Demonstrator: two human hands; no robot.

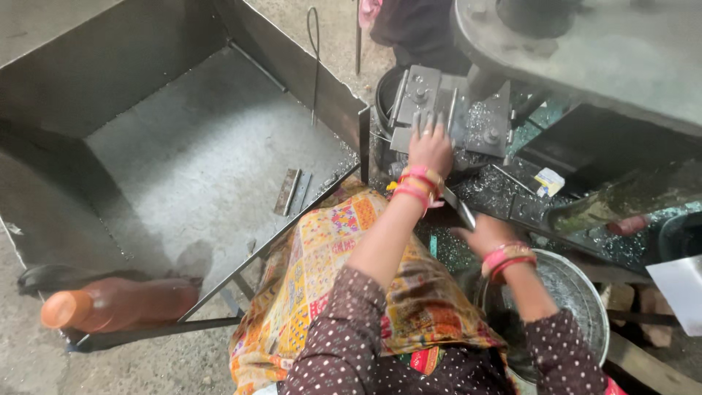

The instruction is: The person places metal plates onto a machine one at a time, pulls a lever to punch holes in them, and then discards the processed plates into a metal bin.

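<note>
Gripping a metal strip (459, 208), right hand (484, 235) angles it up-left toward the press.

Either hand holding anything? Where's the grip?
Right hand holds a flat metal strip by its lower end. Left hand rests flat on the press fixture, gripping nothing visible.

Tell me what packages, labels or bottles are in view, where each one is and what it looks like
Small packet: on the machine bed right of the left hand, squarish, white and yellow with some blue.
Bottle: lying on its side at lower left against the metal bin, orange cap, brownish body; no label can be made out.
White sheet: right edge, flat, plain white, cut off by the frame.
</note>
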